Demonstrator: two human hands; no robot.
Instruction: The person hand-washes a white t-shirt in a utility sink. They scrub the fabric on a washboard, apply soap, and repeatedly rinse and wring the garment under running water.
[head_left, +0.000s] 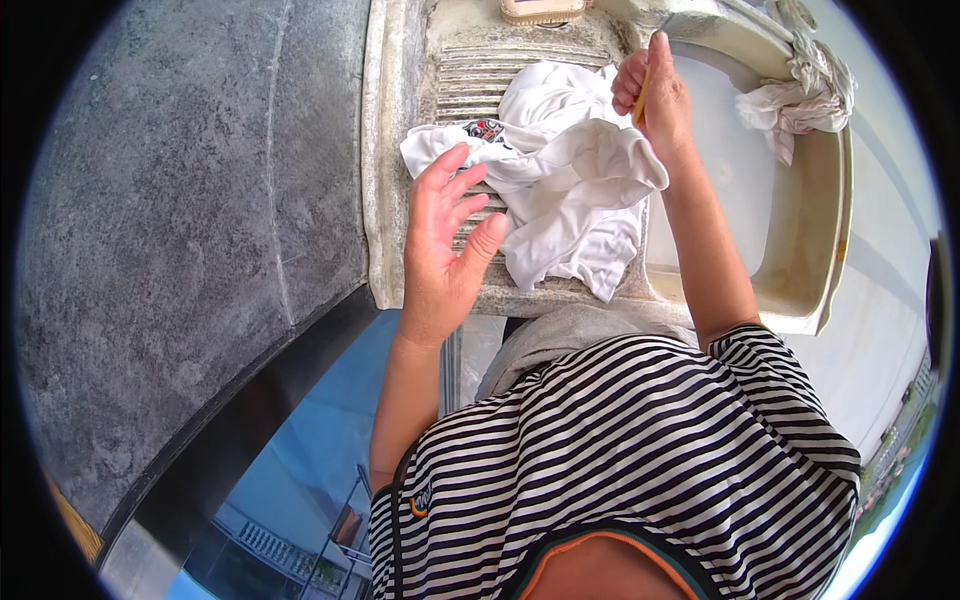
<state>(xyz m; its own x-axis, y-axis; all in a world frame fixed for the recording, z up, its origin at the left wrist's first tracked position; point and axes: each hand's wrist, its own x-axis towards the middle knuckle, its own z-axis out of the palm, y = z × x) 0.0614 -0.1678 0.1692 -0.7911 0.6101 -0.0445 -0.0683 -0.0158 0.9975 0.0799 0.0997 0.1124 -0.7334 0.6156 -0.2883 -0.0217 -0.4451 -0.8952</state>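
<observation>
A white garment with a small dark-and-red print lies crumpled over the ribbed washboard of the sink. My left hand is open at the garment's left side, fingers spread and palm turned toward it. I cannot tell whether its fingertips touch the cloth. Beyond the garment's right side, my right hand is raised, thumb up and fingers curled. It grips a thin yellow piece, seen edge-on and mostly hidden by the fingers, so its kind does not show.
Right of the washboard is the sink basin, holding cloudy water. A wet, twisted white cloth hangs over its right rim. A scrubbing brush lies at the far edge. A grey stone countertop adjoins on the left.
</observation>
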